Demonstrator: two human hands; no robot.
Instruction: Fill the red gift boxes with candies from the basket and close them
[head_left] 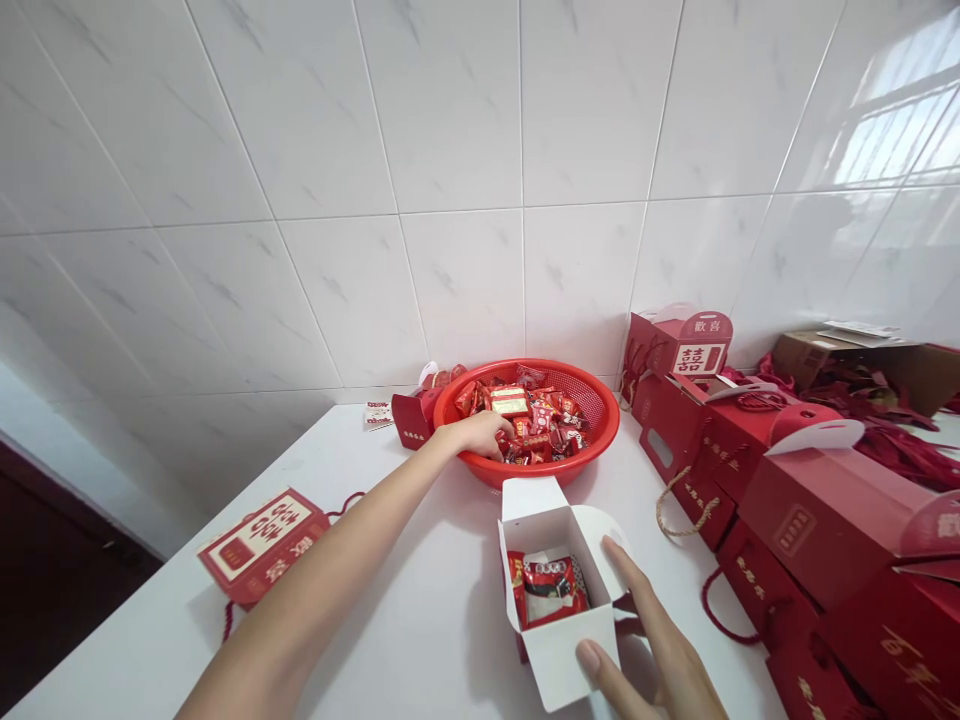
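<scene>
My left hand (484,433) reaches over the near-left rim of a red plastic basket (609,410), its fingers curled down among wrapped candies (541,415). What lies between the fingertips is hidden. In front of the basket stands a small paper gift box (559,665), white inside with its flaps folded out. Several red candy packets (553,588) lie inside it. My right hand (651,640) grips the box from the right, with the thumb on the near flap and a finger along the right flap.
Red gift boxes (814,500) with rope handles are stacked along the right side. Another red box (262,545) lies at the left, by my left forearm. A small red box (412,418) sits left of the basket. Behind everything rises a tiled wall (465,290); a cardboard carton (817,360) stands far right.
</scene>
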